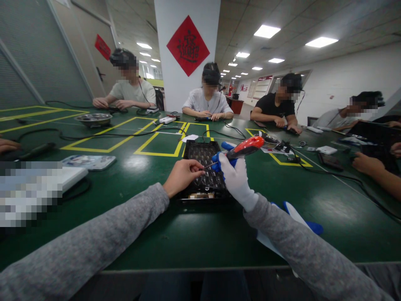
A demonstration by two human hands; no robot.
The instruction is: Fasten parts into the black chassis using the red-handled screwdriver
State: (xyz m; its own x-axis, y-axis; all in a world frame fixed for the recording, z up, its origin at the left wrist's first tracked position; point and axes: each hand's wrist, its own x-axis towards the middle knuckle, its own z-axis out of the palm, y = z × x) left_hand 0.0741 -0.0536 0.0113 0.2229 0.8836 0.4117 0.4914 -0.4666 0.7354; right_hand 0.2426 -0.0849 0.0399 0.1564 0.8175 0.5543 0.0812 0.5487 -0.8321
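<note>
My right hand (233, 177), in a white glove with blue fingertips, is closed around a screwdriver (247, 147) with a red and grey handle. The handle points up to the right and the thin shaft runs down to the left. My bare left hand (184, 175) is closed in a pinch near the shaft's tip; whether it grips the tip or a small part there is hidden by the fingers. Beneath both hands lies a black open case (205, 148) with rows of moulded compartments. A tan piece (202, 195) shows along its near edge.
A white and blue glove (300, 217) lies by my right forearm. A metal bowl (94, 120), a flat printed box (89, 162) and black cables (125, 136) are on the green table (140, 246). Several people sit around it. Small parts (275, 144) are scattered at the right.
</note>
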